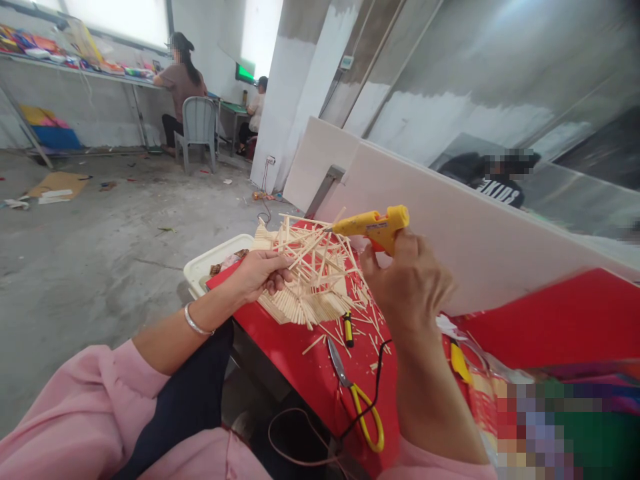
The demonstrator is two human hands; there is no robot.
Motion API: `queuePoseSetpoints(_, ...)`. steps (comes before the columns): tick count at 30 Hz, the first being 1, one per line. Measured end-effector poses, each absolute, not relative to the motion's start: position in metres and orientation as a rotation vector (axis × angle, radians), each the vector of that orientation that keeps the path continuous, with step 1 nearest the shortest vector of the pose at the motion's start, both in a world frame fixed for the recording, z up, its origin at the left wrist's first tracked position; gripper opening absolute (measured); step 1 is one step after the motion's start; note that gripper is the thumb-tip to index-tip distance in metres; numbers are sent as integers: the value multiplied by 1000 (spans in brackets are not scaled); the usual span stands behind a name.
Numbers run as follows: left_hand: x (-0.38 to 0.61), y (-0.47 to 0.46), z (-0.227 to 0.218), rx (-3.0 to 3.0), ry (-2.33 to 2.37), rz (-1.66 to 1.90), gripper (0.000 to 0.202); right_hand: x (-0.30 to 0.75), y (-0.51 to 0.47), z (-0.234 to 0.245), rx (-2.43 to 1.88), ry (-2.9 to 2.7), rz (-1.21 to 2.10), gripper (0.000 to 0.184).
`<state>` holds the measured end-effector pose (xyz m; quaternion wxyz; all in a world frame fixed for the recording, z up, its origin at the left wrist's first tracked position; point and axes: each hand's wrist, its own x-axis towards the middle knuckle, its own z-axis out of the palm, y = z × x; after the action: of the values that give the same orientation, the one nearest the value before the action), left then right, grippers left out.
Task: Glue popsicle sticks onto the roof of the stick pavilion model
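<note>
My right hand (413, 283) is wrapped round a yellow hot glue gun (370, 225), its nozzle pointing left over a pile of thin wooden sticks (320, 257). At the pile's left side, my left hand (265, 275) pinches a thin wooden stick (306, 252) that slants up toward the nozzle. Whether the nozzle touches it I cannot tell. Flat rows of sticks (300, 305) fan out beneath the loose ones. Nearer me lie yellow-handled scissors (367, 417) and a small black-and-yellow tool (349, 329).
The red tabletop (280, 340) carries scattered stick pieces and a black cord (379, 373). A white plastic bin (197, 267) stands at its left. A white board (380, 180) rises behind. Farther off, one person (185, 80) sits on a grey chair (199, 123); other people are beyond.
</note>
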<state>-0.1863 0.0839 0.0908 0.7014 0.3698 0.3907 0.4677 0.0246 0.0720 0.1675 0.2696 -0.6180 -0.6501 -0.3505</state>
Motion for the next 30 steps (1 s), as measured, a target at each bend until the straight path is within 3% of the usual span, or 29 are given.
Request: queuePoseSetpoints(30, -186, 84, 94, 830, 871, 1033, 29, 24, 73, 167, -1672, -1737, -912, 44)
